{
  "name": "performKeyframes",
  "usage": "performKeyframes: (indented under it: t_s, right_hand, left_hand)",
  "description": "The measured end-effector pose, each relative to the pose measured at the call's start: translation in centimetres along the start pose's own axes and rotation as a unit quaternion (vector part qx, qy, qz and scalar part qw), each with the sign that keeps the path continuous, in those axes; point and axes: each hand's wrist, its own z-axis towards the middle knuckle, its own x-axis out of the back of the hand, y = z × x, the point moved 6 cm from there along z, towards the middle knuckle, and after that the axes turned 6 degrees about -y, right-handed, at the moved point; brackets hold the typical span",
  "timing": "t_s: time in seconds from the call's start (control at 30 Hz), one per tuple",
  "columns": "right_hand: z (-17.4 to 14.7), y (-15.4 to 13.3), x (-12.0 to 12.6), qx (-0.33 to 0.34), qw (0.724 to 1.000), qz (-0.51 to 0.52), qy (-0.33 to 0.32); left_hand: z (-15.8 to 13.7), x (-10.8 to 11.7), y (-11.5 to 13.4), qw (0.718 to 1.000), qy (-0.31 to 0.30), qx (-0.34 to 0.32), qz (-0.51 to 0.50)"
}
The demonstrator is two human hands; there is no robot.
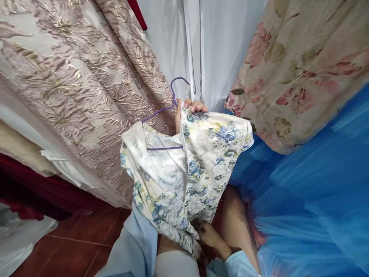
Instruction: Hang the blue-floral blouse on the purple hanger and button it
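A white blouse (207,161) with blue, green and yellow flowers hangs on a thin purple hanger (157,113), whose hook points up and right. One side of the hanger shows at the left shoulder, its lower bar across the neck opening. My left hand (196,105) is closed on the blouse at the neckline and shoulder, fingers curled over the edge and thumb beside the hanger's neck; its palm is hidden. Low down, my right hand (211,235) grips the gathered bottom of the blouse, its fingertips in shadow and partly covered by cloth.
Shiny pink brocade fabric (95,84) hangs at the left, and cream cloth with pink flowers (302,77) at the right. Blue tulle (302,200) fills the lower right. White drapery (225,46) hangs behind. Dark red cloth (37,188) lies above red floor tiles (77,242).
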Motion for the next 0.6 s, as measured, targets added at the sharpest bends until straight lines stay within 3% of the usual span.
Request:
performKeyframes:
  t_s: [0.1,0.3,0.47,0.6]
  right_hand:
    - [-0.3,0.5,-1.0,-0.012,0.998,-0.043,-0.034]
    - [-0.6,0.0,-0.8,-0.01,0.995,-0.074,-0.06]
    - [-0.9,-0.7,-1.1,-0.007,0.994,-0.084,-0.076]
    - [-1.1,-1.0,-1.6,-0.01,0.993,-0.088,-0.081]
  left_hand:
    - [-0.2,-0.3,-0.6,1.0,0.0,-0.003,0.011]
    - [-2.7,-0.1,-1.8,0.984,-0.142,0.069,0.087]
    - [-2.0,-0.8,-1.7,0.99,-0.08,0.034,0.112]
    - [-1.4,-1.5,-1.8,0.989,-0.055,0.045,0.127]
